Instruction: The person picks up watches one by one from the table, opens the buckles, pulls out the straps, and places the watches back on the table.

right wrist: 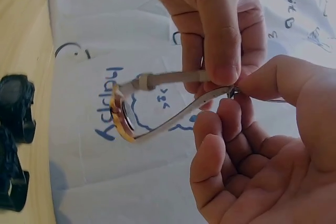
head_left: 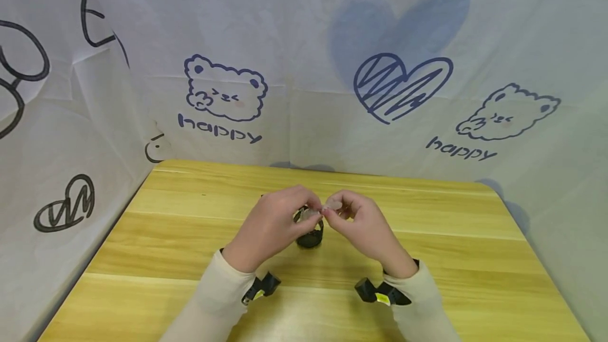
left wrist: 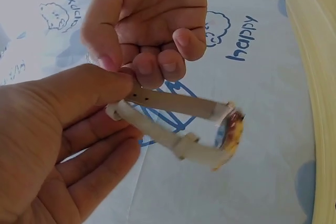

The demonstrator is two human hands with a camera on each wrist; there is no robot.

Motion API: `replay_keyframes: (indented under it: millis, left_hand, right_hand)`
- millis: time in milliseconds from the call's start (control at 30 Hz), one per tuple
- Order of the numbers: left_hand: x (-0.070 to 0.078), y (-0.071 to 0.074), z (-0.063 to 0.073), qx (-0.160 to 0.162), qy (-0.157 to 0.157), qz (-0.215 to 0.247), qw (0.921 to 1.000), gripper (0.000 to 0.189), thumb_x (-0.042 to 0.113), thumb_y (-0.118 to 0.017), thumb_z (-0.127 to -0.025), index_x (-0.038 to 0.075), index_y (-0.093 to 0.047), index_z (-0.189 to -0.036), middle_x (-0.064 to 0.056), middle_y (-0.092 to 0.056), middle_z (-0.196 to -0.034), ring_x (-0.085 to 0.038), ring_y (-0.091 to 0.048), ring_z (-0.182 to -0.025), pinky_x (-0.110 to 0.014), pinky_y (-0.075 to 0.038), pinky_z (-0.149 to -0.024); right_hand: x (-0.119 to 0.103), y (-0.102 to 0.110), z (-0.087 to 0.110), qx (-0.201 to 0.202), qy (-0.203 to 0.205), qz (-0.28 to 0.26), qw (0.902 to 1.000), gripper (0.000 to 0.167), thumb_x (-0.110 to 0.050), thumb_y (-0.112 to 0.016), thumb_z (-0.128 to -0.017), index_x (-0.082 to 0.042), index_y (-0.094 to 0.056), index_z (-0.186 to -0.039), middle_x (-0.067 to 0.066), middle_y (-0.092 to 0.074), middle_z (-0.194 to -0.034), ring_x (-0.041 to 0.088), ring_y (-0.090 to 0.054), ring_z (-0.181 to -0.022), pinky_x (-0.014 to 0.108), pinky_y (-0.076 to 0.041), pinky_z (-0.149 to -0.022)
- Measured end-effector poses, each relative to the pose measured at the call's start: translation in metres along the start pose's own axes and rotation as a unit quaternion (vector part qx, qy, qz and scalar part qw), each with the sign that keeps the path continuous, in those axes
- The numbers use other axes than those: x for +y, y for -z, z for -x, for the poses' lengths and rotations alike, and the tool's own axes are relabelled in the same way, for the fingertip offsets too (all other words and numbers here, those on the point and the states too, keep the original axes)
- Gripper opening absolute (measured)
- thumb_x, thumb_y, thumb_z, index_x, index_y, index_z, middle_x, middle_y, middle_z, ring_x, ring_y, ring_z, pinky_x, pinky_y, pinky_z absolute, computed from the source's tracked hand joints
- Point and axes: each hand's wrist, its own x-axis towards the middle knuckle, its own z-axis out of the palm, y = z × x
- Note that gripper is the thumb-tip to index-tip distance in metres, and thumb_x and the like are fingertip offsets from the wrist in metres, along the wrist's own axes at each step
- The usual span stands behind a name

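Observation:
A wristwatch with a pale strap (left wrist: 194, 106) and a gold-coloured case (right wrist: 118, 121) hangs in a loop between the two hands, above the table. My left hand (head_left: 277, 220) pinches one strap end between thumb and forefinger. Thumb and forefinger of my right hand (head_left: 366, 228) grip the other end, where a small metal buckle (right wrist: 231, 93) shows. The fingertips of both hands meet at this spot, and they cover part of the strap ends. In the left wrist view, small holes show along the upper strap half.
Beneath the hands, a black watch (head_left: 310, 239) stands on the wooden table (head_left: 166, 236). Two black watches (right wrist: 14, 103) show at the left of the right wrist view. Printed white cloth (head_left: 304, 67) hangs behind the table and along its left side.

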Motion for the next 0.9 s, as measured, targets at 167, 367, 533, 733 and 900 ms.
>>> replay_keyframes:
  millis: [167, 367, 533, 733, 900]
  left_hand:
    - [0.0015, -0.0004, -0.0013, 0.022, -0.023, 0.011, 0.9994, 0.009, 0.010, -0.079, -0.091, 0.014, -0.074, -0.098, 0.005, -0.073, -0.093, -0.006, -0.064, -0.077, -0.019, -0.052, -0.066]
    - [0.0032, -0.0009, -0.0026, 0.038, -0.023, 0.022, 0.9988, 0.009, 0.011, -0.079, -0.091, 0.014, -0.075, -0.098, 0.006, -0.073, -0.090, -0.005, -0.064, -0.074, -0.018, -0.051, -0.064]
    - [0.0027, -0.0031, -0.0025, 0.037, -0.024, -0.012, 0.9990, 0.007, 0.014, -0.079, -0.090, 0.015, -0.075, -0.096, 0.007, -0.073, -0.090, -0.007, -0.065, -0.075, -0.021, -0.053, -0.063]
    - [-0.0004, -0.0036, -0.0019, 0.025, -0.025, -0.012, 0.9993, 0.005, 0.010, -0.074, -0.091, 0.013, -0.074, -0.095, 0.005, -0.071, -0.089, -0.008, -0.062, -0.077, -0.022, -0.054, -0.067]
    - [-0.0028, -0.0036, -0.0014, 0.017, -0.016, -0.002, 0.9997, 0.005, 0.010, -0.072, -0.093, 0.013, -0.072, -0.096, 0.005, -0.071, -0.091, -0.007, -0.061, -0.078, -0.021, -0.053, -0.067]
  right_hand:
    - [-0.0012, 0.0021, 0.0011, -0.023, -0.018, -0.074, 0.9968, 0.014, -0.018, -0.064, -0.104, -0.006, -0.063, -0.097, 0.008, -0.059, -0.093, 0.017, -0.054, -0.076, 0.028, -0.047, -0.068]
    - [-0.0013, 0.0018, -0.0003, 0.005, -0.016, -0.079, 0.9968, 0.015, -0.016, -0.066, -0.103, -0.002, -0.067, -0.099, 0.012, -0.065, -0.096, 0.016, -0.058, -0.077, 0.027, -0.051, -0.070]
    - [0.0020, 0.0005, -0.0001, 0.033, 0.004, -0.041, 0.9986, 0.012, -0.014, -0.066, -0.102, -0.005, -0.070, -0.095, 0.010, -0.065, -0.089, 0.017, -0.053, -0.072, 0.028, -0.046, -0.067]
    - [0.0003, 0.0006, 0.0011, 0.037, 0.012, -0.035, 0.9986, 0.011, -0.016, -0.067, -0.102, -0.009, -0.073, -0.096, 0.009, -0.068, -0.090, 0.019, -0.056, -0.072, 0.028, -0.049, -0.067]
    - [0.0008, 0.0003, 0.0004, 0.031, 0.006, -0.056, 0.9979, 0.011, -0.017, -0.068, -0.102, -0.009, -0.073, -0.098, 0.012, -0.068, -0.093, 0.018, -0.058, -0.073, 0.028, -0.050, -0.065]
